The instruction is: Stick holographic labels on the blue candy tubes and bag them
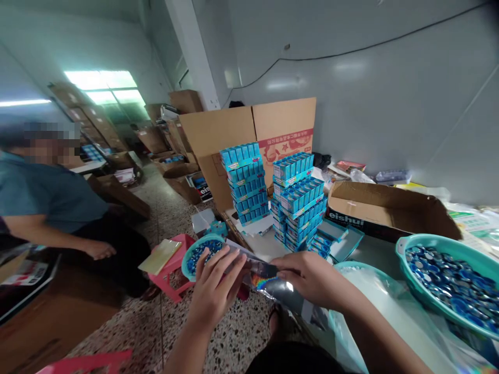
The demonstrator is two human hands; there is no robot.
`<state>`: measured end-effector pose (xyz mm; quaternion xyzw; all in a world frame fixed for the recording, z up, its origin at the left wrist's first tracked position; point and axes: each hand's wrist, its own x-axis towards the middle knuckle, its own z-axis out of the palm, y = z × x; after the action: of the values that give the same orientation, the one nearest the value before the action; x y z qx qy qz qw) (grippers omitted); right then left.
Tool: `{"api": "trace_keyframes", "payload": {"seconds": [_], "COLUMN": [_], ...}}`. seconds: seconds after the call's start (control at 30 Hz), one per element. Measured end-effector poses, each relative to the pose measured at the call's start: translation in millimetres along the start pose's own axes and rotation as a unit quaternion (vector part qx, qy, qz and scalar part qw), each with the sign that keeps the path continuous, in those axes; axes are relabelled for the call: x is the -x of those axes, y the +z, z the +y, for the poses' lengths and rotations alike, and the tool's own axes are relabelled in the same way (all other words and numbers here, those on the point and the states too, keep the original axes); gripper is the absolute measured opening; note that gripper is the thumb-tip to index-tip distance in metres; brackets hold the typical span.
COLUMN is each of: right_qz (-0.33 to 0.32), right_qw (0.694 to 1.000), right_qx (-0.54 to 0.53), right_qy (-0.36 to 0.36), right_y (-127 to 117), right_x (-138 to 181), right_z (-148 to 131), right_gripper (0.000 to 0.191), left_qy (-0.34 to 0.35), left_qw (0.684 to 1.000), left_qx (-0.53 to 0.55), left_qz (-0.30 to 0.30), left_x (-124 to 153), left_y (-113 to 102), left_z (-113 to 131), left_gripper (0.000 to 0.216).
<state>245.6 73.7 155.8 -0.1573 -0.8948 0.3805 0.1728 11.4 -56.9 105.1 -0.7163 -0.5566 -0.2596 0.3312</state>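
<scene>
A silvery, see-through plastic bag (278, 292) with a rainbow glint stretches between my two hands above the table's front edge. My left hand (216, 283) grips its left end, the fingers laid over the top and the thumb hidden. Farther right, my right hand (306, 272) pinches the upper edge of the bag, thumb against curled fingers. Behind the hands stand a left stack of blue display boxes (247, 184) and a right stack of blue display boxes (300, 202). I cannot make out what the bag contains.
A turquoise basin (405, 246) of shiny blue discs stands at right. A smaller basin (187, 259) of similar pieces sits left, near a pink stool (171, 275). An open carton (390, 208) lies behind. At far left a person (54, 202) sits among boxes.
</scene>
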Motion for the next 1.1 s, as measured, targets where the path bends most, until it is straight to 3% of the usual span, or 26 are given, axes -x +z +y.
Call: {"api": "trace_keyframes", "payload": {"seconds": [0.43, 0.77, 0.97, 1.1], "right_qz": [-0.016, -0.046, -0.047, -0.041], "right_qw": [0.999, 0.998, 0.997, 0.996], "right_qx": [0.037, 0.05, 0.059, 0.077], "right_qy": [-0.014, -0.005, 0.004, 0.014], "right_y": [2.3, 2.9, -4.2, -6.3], "right_x": [-4.0, 0.9, 6.6, 8.4], "right_z": [-1.1, 1.2, 4.6, 0.7], "right_gripper": [0.027, 0.024, 0.025, 0.028], "left_qy": [0.016, -0.015, -0.014, -0.012], "left_qw": [0.999, 0.999, 0.997, 0.995], "left_qx": [0.01, 0.03, 0.038, 0.049], "left_qz": [0.029, -0.001, 0.071, 0.085], "left_x": [8.9, 10.2, 1.5, -3.1], "left_y": [1.0, 1.3, 3.6, 5.8], "left_z": [1.2, 14.2, 26.6, 30.5], "left_gripper": [0.042, 0.043, 0.029, 0.025]}}
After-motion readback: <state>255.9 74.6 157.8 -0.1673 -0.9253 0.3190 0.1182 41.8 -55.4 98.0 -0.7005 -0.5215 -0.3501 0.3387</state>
